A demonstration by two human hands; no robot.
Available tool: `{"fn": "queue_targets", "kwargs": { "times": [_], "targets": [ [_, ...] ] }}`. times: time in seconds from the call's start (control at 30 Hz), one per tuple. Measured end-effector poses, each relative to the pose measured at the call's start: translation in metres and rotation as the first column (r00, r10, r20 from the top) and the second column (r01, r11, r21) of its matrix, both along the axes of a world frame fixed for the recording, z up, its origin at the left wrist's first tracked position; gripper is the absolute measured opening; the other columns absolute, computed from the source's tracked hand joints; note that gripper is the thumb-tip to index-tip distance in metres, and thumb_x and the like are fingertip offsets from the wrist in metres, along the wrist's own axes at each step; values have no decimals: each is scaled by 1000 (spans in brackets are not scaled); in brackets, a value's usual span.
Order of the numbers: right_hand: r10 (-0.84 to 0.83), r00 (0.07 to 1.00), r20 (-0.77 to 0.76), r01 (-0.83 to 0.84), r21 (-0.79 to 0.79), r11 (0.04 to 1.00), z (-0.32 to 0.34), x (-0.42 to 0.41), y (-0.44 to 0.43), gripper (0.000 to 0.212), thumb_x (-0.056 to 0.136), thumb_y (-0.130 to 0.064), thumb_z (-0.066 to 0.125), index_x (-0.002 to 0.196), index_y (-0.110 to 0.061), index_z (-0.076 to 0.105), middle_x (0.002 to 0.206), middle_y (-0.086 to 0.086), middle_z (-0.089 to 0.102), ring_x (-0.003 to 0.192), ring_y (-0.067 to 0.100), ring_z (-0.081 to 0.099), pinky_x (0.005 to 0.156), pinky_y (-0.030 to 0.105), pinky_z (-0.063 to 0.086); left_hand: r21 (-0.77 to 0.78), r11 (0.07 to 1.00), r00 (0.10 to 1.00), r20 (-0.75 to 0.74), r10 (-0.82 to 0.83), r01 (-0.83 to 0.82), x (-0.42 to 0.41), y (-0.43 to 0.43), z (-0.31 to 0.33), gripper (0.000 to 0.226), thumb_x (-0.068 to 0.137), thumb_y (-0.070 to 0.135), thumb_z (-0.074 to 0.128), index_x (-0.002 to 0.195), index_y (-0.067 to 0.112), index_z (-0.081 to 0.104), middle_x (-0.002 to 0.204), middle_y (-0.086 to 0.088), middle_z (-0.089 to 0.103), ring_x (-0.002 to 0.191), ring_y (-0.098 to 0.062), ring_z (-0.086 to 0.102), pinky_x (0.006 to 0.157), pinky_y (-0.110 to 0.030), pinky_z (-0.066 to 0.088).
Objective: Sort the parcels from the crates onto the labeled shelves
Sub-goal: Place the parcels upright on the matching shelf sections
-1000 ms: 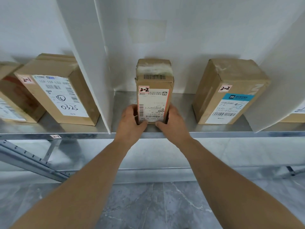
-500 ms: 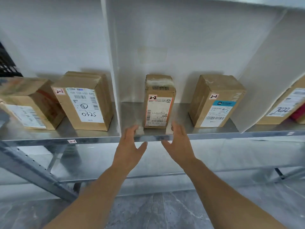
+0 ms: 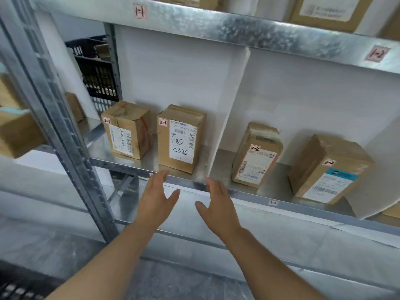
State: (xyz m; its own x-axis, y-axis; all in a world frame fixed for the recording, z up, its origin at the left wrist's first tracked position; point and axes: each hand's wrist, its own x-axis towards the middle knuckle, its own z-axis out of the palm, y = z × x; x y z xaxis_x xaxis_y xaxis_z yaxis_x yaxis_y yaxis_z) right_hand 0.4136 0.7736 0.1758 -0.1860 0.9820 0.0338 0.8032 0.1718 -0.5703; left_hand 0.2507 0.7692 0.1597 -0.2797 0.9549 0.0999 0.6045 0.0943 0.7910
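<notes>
Your left hand and right hand are open, apart and hold nothing, just in front of the shelf, and the tall 2-2 parcel stands on end up to the right, nearer your right hand.

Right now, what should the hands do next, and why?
Probably pull back and fetch another parcel: the left hand and right hand are open and empty, and the narrow parcel tagged 2-2 already stands on the shelf marked 2-2.
</notes>
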Motion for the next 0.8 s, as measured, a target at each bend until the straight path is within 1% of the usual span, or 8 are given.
{"fn": "queue_targets", "kwargs": {
  "times": [0.1,0.2,0.27,0.43,0.53,0.6,0.67,0.8],
  "targets": [
    [49,998,-45,-49,12,999,3,-11,8,63,93,-30,61,146,-21,28,148,-2,34,130,15,43,106,23,35,-32,997,998,-21,64,-65,-13,-7,6,59,88,28,67,139,24,38,141,2,43,122,-18,50,98,-32,44],
    [68,994,-87,-67,11,998,2,-20,16,67,93,-28,62,149,-21,25,148,-3,32,131,16,43,105,25,36,-56,992,994,-19,111,-112,-28,-9,9,55,88,27,66,136,24,40,139,1,44,121,-20,50,102,-38,45],
    [71,993,-94,-70,10,997,-2,-27,18,70,94,-29,61,151,-22,21,149,-3,30,132,16,41,105,26,36,-55,991,992,-15,122,-122,-37,-7,8,55,88,25,67,136,23,40,139,0,44,122,-20,49,102,-37,44],
    [49,995,-89,-55,-65,996,-5,-42,26,76,96,-27,58,154,-19,9,159,-3,17,142,19,29,111,27,29,-85,992,995,12,97,-96,-52,16,6,62,87,31,67,141,26,35,144,4,42,126,-22,49,102,-42,45],
    [-61,986,-153,43,-120,992,-3,-54,42,80,96,-27,59,154,-20,5,162,-3,11,146,21,22,114,31,27,-65,998,998,51,28,-25,-59,43,8,60,88,31,67,140,26,35,142,4,44,123,-22,51,100,-40,46],
    [-144,969,-201,115,-148,982,-4,-63,54,80,93,-25,63,153,-20,11,160,-1,18,144,24,28,114,37,31,-63,998,997,79,-19,24,-63,60,9,58,89,30,65,140,26,36,140,6,44,125,-19,47,100,-35,42],
    [-216,942,-256,183,-147,972,-7,-72,69,79,87,-20,69,149,-20,21,153,1,32,136,24,39,109,43,40,-51,997,992,114,-59,65,-68,79,7,60,89,32,66,140,28,36,140,8,45,127,-19,46,104,-37,42],
    [-295,885,-361,268,-123,955,-13,-88,94,68,84,2,63,142,-19,33,143,-1,46,130,19,46,105,37,45,-65,989,986,118,-122,130,-75,111,0,64,87,24,69,142,24,36,143,1,45,129,-22,46,107,-43,41]
  ]
}}
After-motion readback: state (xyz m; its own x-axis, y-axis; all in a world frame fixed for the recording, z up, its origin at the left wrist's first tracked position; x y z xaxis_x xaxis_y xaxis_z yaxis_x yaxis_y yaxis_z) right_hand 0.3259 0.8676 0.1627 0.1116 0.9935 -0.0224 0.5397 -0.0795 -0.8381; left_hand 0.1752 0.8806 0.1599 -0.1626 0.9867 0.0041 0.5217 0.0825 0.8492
